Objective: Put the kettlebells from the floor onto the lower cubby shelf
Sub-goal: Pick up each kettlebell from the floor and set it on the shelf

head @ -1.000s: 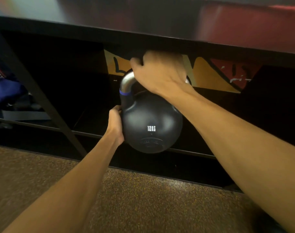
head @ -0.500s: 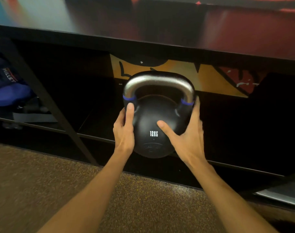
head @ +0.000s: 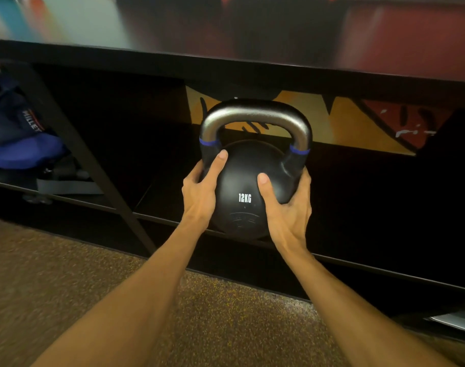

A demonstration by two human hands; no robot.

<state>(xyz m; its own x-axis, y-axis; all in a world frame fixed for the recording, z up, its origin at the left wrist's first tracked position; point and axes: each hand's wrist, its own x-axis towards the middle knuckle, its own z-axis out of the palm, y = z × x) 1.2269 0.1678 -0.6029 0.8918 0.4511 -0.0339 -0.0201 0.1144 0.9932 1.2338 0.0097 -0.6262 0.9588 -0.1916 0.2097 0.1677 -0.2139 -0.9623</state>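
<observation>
At far left, a blue bag [head: 16, 139] is seen stowed in a neighbouring cubby, divided off by a slanted black upright [head: 93, 165]. The speckled brown floor [head: 67, 287] runs along the foot of the unit.

Moving right, the left hand [head: 199, 192] is pressed flat against the left flank of the kettlebell [head: 249, 186], its thumb laid up toward the base of the handle. The kettlebell is held upright at the front lip of the lower cubby shelf [head: 157, 200]; whether its base is already borne by the shelf cannot be told, since the underside is hidden against the dark edge. The right hand [head: 287, 205] is cupped around the ball's right side, thumb across the front, so that the ball is clamped between both palms, with neither hand closed on the handle.

The weight is shown as a matt black ball marked "12KG" in white, topped by a bare steel handle [head: 255, 115] with a blue band at each foot. It is judged heavy, rigid and smooth-sided, so a palm hold is likely to slip; the handle is considered the surer place to be gripped, with the ball steadied from below.

At right, a yellow and red mural [head: 358, 123] is visible behind the open cubby.
</observation>
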